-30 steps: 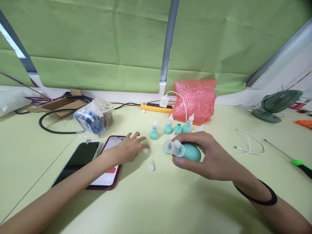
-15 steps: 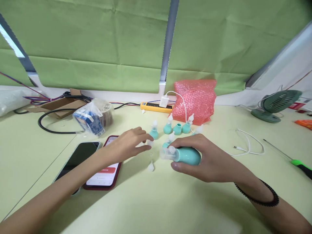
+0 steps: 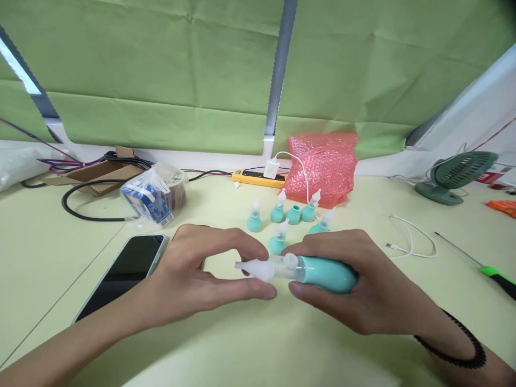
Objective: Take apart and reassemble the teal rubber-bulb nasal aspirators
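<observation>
A nasal aspirator [image 3: 328, 273] with a teal squeeze bulb, clear collar and small side knob lies sideways in my right hand [image 3: 363, 285], which is closed around the bulb. Its white soft nozzle [image 3: 258, 269] points left from the collar. My left hand [image 3: 209, 274] has thumb and fingers curled about that nozzle, one above and one below. Behind the hands stand several more teal aspirators, among them one [image 3: 277, 239] just past my right fingertips and one [image 3: 253, 217] farther left. A teal bulb [image 3: 294, 214] in the back row has no nozzle.
A phone [image 3: 121, 279] lies left of my left hand. Behind are a bagged blue box [image 3: 149, 201], a yellow power strip [image 3: 258, 178] and a pink bubble-wrap bundle [image 3: 322, 169]. To the right are a white cable [image 3: 411, 236], a screwdriver [image 3: 489, 269] and a green fan [image 3: 459, 172].
The white nozzle is now on the aspirator's collar. My left hand has come right and closer, around the nozzle; my right hand has shifted right and nearer. The red-cased phone is now hidden.
</observation>
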`<action>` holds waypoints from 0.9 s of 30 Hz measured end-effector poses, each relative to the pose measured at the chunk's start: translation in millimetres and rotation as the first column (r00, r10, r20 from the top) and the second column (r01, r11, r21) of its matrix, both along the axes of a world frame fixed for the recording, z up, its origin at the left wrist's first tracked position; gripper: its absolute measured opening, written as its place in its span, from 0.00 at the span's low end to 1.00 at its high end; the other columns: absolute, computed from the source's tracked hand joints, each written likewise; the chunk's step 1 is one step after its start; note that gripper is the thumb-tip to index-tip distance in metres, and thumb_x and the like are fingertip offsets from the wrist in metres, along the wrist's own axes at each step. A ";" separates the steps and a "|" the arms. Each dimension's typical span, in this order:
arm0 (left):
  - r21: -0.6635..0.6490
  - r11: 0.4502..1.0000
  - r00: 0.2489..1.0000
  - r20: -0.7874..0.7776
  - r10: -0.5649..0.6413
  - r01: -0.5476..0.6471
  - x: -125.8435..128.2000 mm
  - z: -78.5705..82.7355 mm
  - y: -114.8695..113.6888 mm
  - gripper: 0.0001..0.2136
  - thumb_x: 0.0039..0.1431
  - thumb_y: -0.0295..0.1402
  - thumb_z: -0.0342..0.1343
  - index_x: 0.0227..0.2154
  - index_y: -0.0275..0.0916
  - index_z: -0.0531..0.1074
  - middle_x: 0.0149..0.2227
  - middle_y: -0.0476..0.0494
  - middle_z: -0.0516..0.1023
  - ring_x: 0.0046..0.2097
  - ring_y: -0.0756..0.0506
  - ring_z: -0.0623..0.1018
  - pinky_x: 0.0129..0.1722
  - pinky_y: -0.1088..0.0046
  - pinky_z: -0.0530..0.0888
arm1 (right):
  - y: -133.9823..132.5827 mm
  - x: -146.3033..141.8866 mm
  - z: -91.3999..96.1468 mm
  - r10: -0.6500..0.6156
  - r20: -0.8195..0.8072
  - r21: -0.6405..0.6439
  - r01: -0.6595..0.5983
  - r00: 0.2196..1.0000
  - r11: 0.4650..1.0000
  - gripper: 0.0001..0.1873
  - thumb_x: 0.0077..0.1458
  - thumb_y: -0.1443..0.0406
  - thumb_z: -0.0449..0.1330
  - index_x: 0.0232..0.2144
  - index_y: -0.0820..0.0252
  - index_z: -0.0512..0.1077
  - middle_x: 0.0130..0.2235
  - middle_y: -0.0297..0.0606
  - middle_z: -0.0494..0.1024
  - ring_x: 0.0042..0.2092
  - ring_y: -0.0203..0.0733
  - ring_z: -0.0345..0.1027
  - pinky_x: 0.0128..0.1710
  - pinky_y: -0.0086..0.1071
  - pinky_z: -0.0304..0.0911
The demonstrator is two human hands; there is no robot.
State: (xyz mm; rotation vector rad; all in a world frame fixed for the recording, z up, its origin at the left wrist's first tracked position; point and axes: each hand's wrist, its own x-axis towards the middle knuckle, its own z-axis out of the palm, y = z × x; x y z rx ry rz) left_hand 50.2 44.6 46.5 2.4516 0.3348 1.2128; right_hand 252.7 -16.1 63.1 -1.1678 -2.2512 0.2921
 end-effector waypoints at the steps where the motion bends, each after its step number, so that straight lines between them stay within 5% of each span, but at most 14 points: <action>1: -0.004 1.000 1.000 0.003 0.000 0.000 0.8 0.0 -0.6 0.13 0.42 0.28 0.63 0.32 0.39 0.68 0.24 0.55 0.73 0.22 0.55 0.71 0.31 0.79 0.71 | -2.1 -0.4 0.1 0.004 0.007 0.002 -0.004 1.000 1.000 0.10 0.45 0.70 0.58 0.34 0.57 0.68 0.26 0.29 0.73 0.25 0.32 0.64 0.25 0.26 0.57; 7: 0.059 0.998 1.000 0.011 0.015 -0.016 1.5 0.9 -7.4 0.13 0.38 0.31 0.65 0.28 0.39 0.68 0.22 0.52 0.75 0.22 0.51 0.73 0.21 0.78 0.70 | -17.4 -2.6 -3.0 -0.016 0.042 0.145 0.010 0.999 0.989 0.12 0.46 0.69 0.57 0.37 0.57 0.66 0.29 0.34 0.74 0.29 0.37 0.68 0.25 0.29 0.61; 14: -0.022 0.989 0.986 -0.078 -0.150 0.149 -1.6 10.0 -19.7 0.10 0.43 0.29 0.62 0.27 0.34 0.67 0.21 0.46 0.75 0.24 0.49 0.74 0.20 0.79 0.71 | -32.3 -6.4 0.5 -0.023 0.081 0.247 0.003 0.996 0.969 0.13 0.48 0.67 0.56 0.38 0.55 0.63 0.28 0.35 0.75 0.29 0.38 0.70 0.23 0.29 0.64; 23: -0.062 0.974 0.968 -0.116 -0.223 0.217 0.2 15.9 -20.3 0.09 0.43 0.27 0.62 0.29 0.33 0.69 0.21 0.45 0.75 0.22 0.51 0.74 0.21 0.80 0.71 | -31.0 -6.4 8.3 -0.013 0.038 0.158 0.007 0.999 0.987 0.14 0.43 0.68 0.61 0.36 0.53 0.66 0.28 0.30 0.75 0.27 0.35 0.70 0.22 0.25 0.65; 27: -0.015 0.990 0.990 -0.036 -0.140 0.139 -0.8 14.5 -23.6 0.09 0.42 0.27 0.63 0.28 0.35 0.70 0.22 0.47 0.76 0.23 0.50 0.75 0.21 0.82 0.72 | -31.3 -6.9 9.9 -0.021 -0.003 0.130 0.022 1.000 0.991 0.16 0.42 0.69 0.61 0.36 0.52 0.66 0.28 0.29 0.75 0.26 0.35 0.70 0.22 0.24 0.66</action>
